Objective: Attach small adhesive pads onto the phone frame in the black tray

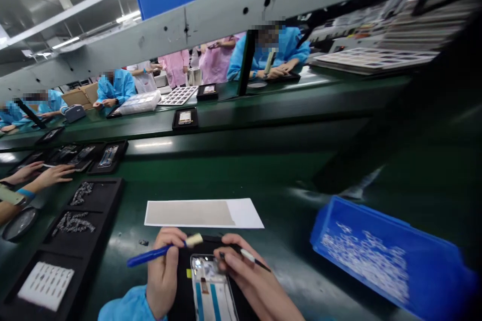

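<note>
My left hand (pixel 164 273) is closed around a blue-handled brush (pixel 148 257) with a cream tip that points right. Between the two hands an opened phone housing (pixel 205 288) lies in a black tray (pixel 183 291), with two blue strips along its inside and a yellow tab at its left edge. My right hand (pixel 250 276) is closed on a thin black-and-white tool (pixel 248 256), whose kind I cannot make out. Its fingers are over the phone's upper right corner, and they hide part of it.
A white sheet with a beige strip (pixel 188 213) lies beyond my hands. On the right stands a blue bin (pixel 425 271) of small white pieces. A black parts tray (pixel 94 218) is on the left, near a co-worker's hands (pixel 52 175). Phone trays (pixel 108 156) stand behind it.
</note>
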Tool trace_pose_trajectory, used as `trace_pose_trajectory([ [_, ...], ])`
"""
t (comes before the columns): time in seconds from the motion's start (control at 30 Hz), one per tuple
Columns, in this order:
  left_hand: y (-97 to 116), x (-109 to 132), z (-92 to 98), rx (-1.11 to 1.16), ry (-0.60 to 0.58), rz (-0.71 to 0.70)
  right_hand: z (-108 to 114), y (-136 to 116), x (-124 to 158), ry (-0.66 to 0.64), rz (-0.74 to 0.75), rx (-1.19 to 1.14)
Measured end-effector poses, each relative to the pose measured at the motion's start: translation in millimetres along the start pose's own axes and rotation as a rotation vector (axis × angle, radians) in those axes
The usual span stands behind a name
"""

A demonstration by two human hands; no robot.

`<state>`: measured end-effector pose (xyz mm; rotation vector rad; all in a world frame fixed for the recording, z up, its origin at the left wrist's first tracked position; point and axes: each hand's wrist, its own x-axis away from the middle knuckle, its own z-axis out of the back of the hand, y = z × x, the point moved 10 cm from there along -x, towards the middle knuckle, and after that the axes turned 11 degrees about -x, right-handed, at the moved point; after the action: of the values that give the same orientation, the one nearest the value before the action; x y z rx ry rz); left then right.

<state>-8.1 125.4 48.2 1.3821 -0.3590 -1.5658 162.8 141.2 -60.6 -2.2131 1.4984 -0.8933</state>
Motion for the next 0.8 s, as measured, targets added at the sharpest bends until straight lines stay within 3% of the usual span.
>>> trace_pose_trajectory([
  [0.13, 2, 2, -8.1, -0.025, -0.046, -0.002, -2, 3, -3, -0.010, -0.034, -0.206],
  [0.27, 11, 6, -9.3, -0.082, -0.029, -0.076, -4, 4, -6, -0.019, -0.027, -0.269],
  [0.63, 21, 8, -20.1, -0.007, -0.089, -0.148, -9, 8, -5, -0.036, -0.020, -0.226],
  [0.8, 24, 7, -17.8, -0.007, -0.029, -0.142, -5, 9, -3, -0.013, 0.006, -0.137],
])
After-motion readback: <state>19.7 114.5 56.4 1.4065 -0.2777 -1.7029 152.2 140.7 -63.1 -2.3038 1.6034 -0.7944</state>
